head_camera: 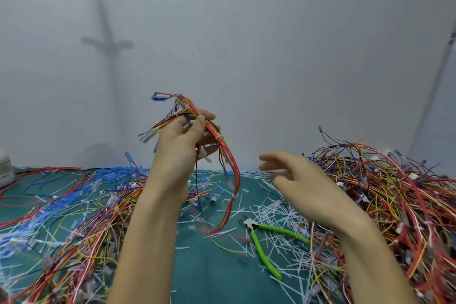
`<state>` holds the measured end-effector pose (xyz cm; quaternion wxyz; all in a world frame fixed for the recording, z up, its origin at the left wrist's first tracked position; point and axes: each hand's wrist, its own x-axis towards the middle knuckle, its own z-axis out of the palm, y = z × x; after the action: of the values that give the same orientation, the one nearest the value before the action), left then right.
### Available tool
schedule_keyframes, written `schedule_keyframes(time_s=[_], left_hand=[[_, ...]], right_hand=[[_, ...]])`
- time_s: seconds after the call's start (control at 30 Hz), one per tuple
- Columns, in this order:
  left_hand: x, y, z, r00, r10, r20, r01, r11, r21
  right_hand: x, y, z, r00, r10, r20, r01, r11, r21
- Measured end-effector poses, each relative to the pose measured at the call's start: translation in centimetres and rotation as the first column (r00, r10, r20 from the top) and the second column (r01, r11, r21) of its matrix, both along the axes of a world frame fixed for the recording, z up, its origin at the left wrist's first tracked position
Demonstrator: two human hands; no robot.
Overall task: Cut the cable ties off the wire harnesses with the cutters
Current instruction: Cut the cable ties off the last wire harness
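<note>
- Your teal-topped counter (209, 279) fills the lower frame, strewn with cut white plastic cable ties (278, 207).
- A heap of multicoloured wire harnesses (394, 192) lies at right, and a second tangled heap (81, 224) at lower left.
- Your left hand (182, 140) grips a red-and-yellow wire harness (233, 168), raised at centre.
- Your right hand (291, 175) hovers beside it, fingers loosely spread.
- The green-handled cutters (257, 242) lie on the counter, below your right hand.
</note>
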<state>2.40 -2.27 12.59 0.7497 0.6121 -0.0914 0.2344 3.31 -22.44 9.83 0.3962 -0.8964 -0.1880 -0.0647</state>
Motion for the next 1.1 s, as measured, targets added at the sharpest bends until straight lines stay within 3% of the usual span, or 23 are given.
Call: schedule_keyframes(time_s=[0.13, 0.2, 0.33, 0.43, 0.53, 0.67, 0.77, 0.87, 1.0, 1.03, 1.1], left_hand=[[-0.1, -1.3, -0.5, 0.999, -0.046, 0.017, 0.041, 0.968, 0.247], [-0.3, -1.8, -0.6, 0.997, -0.077, 0.019, 0.066, 0.938, 0.340], [-0.4, -2.3, -0.4, 0.993, -0.104, 0.056, 0.068, 0.892, 0.446], [-0.6, -2.0, -0.1, 0.988, -0.138, 0.072, 0.084, 0.860, 0.504], [-0.8, -1.9, -0.1, 0.969, -0.241, 0.060, 0.189, 0.870, 0.455], [-0.8, -2.0, -0.3, 0.940, -0.332, 0.080, 0.307, 0.924, 0.231], [-0.5, -1.4, -0.6, 0.987, -0.155, -0.050, 0.163, 0.933, 0.322], [-0.2, -1.0, -1.2, 0.977, -0.020, -0.213, 0.150, 0.776, 0.613], [-0.7, -3.2, -1.6, 0.876, -0.324, -0.358, 0.481, 0.519, 0.707], [-1.0, -4.3, -1.5, 0.842, -0.399, -0.363, 0.533, 0.504, 0.680], [-1.7, -6.4, -1.1, 0.803, -0.501, -0.322, 0.585, 0.562, 0.585]], right_hand=[[-1.3, 1.7, 1.2, 0.985, 0.089, 0.148, -0.132, 0.940, 0.315], [-1.7, 2.6, 1.3, 0.978, 0.101, 0.184, -0.165, 0.912, 0.377], [-2.0, 3.6, 1.3, 0.967, -0.043, 0.252, -0.096, 0.852, 0.514], [-2.4, 3.5, 1.6, 0.974, 0.044, 0.223, -0.173, 0.778, 0.604], [-2.6, 3.4, 1.8, 0.971, 0.085, 0.223, -0.217, 0.703, 0.677], [-2.6, 3.0, 2.1, 0.969, -0.020, 0.245, -0.185, 0.596, 0.782], [-2.8, 1.6, 2.7, 0.961, -0.112, 0.255, -0.173, 0.476, 0.862], [-3.0, 0.5, 3.2, 0.946, -0.191, 0.262, -0.172, 0.389, 0.905], [-3.1, -0.4, 5.1, 0.919, -0.276, 0.283, -0.180, 0.346, 0.921], [-3.0, -0.8, 5.8, 0.911, -0.296, 0.285, -0.175, 0.349, 0.921], [-2.6, -1.9, 7.3, 0.895, -0.343, 0.284, -0.149, 0.370, 0.917]])
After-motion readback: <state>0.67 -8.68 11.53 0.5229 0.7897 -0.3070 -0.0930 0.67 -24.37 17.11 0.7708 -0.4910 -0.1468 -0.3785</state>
